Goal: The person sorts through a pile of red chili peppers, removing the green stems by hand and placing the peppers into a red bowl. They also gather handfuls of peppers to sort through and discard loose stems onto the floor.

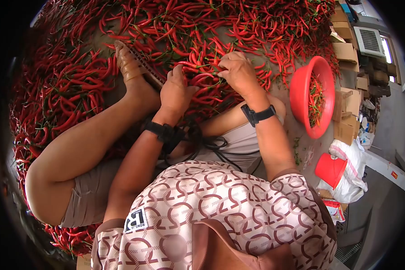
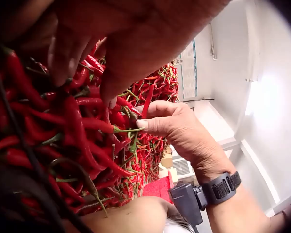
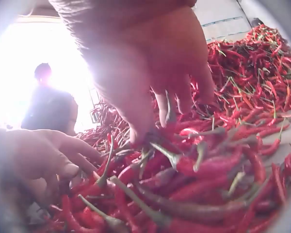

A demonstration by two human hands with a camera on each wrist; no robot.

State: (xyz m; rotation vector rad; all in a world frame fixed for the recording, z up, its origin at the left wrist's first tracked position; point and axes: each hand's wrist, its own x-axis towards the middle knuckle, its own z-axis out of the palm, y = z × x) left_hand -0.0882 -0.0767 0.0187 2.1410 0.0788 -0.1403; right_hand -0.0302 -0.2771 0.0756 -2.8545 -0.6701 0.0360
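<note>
Red chili peppers (image 1: 207, 85) with green stems lie in a heap below both hands. The left hand (image 1: 176, 93) is over the near peppers, thumb apart from the fingers; in the left wrist view its fingers reach down among them, and no held pepper can be made out. To its right, the right hand (image 1: 242, 75) pinches a red chili (image 2: 148, 102) between thumb and forefinger, clearest in the left wrist view. In the right wrist view the right hand (image 3: 150, 63) hides most of what its fingertips touch, while the left hand (image 3: 43, 158) is low over peppers at the left.
A red basin (image 1: 300, 96) holding some peppers and green bits stands at the right. Beyond it are cardboard boxes (image 1: 346, 114), a red bucket (image 1: 330, 170) and white sacks (image 1: 352, 186). A bare foot (image 1: 137, 85) and a sandal lie among peppers. Another person (image 3: 51, 107) appears against bright light.
</note>
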